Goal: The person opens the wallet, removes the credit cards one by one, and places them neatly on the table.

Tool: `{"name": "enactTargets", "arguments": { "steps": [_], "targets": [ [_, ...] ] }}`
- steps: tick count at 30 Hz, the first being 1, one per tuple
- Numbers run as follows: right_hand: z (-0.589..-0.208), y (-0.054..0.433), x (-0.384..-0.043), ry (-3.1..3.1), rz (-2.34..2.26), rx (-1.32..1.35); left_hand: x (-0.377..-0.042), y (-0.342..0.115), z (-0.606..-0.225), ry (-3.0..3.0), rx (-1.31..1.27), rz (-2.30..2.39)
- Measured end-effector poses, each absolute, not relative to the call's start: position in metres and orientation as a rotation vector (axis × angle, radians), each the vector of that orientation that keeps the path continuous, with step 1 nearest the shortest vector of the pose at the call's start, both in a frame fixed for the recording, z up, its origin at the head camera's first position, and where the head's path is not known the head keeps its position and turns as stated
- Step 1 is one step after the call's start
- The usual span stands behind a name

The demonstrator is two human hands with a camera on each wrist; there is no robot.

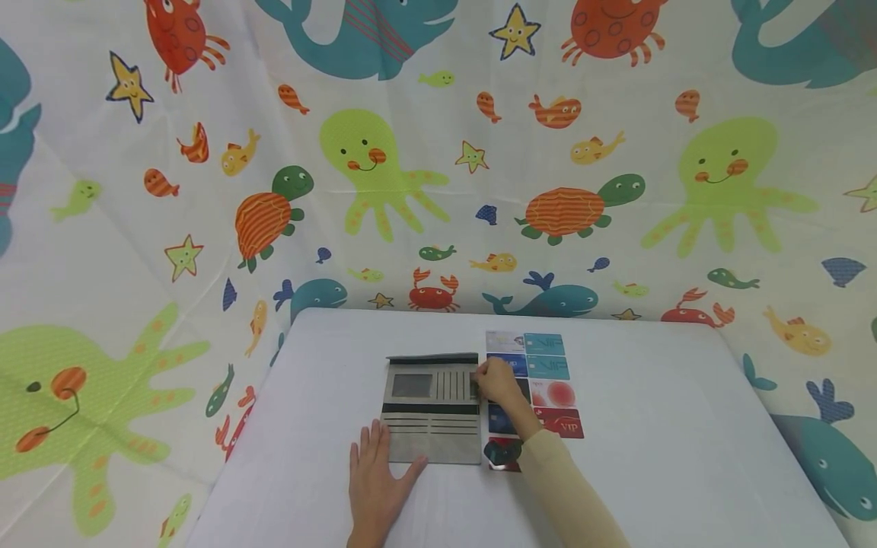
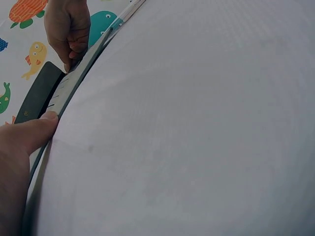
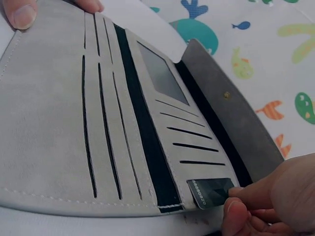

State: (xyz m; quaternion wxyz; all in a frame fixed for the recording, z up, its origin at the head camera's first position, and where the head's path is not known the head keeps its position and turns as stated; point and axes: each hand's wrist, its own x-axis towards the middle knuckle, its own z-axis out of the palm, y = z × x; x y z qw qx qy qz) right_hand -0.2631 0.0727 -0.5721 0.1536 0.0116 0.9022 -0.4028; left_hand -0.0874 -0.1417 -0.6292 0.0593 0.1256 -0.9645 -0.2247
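A grey wallet (image 1: 430, 445) lies unfolded on the white table, showing card slots, a clear window and dark inner bands. My left hand (image 1: 375, 479) rests at its lower left corner with fingers spread; its thumb (image 2: 42, 130) presses on the wallet's near edge. With thumb and fingertips, my right hand (image 3: 266, 204) pinches a dark green card (image 3: 212, 191) with pale digits at the end of the slot row. How far that card sits inside a slot I cannot tell. In the head view the right hand (image 1: 499, 380) partly covers the neighbouring cards.
Several cards lie in two columns right of the wallet, among them a teal card (image 1: 548, 367), a pink-and-white card (image 1: 553, 394) and a red VIP card (image 1: 560, 423). A cloth (image 1: 425, 175) printed with sea animals hangs behind the table (image 1: 685, 426).
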Motion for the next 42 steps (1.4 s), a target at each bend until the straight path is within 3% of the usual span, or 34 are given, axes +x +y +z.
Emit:
{"name": "enactTargets", "arguments": {
  "steps": [30, 42],
  "targets": [
    [-0.569, 0.085, -0.255, 2.565, -1.194, -0.006, -0.086, -0.141, -0.628, -2.912, 0.368, -0.684],
    [-0.573, 0.096, -0.255, 2.596, -1.221, 0.092, -0.086, -0.141, -0.629, -2.919, 0.370, -0.680]
  ]
}}
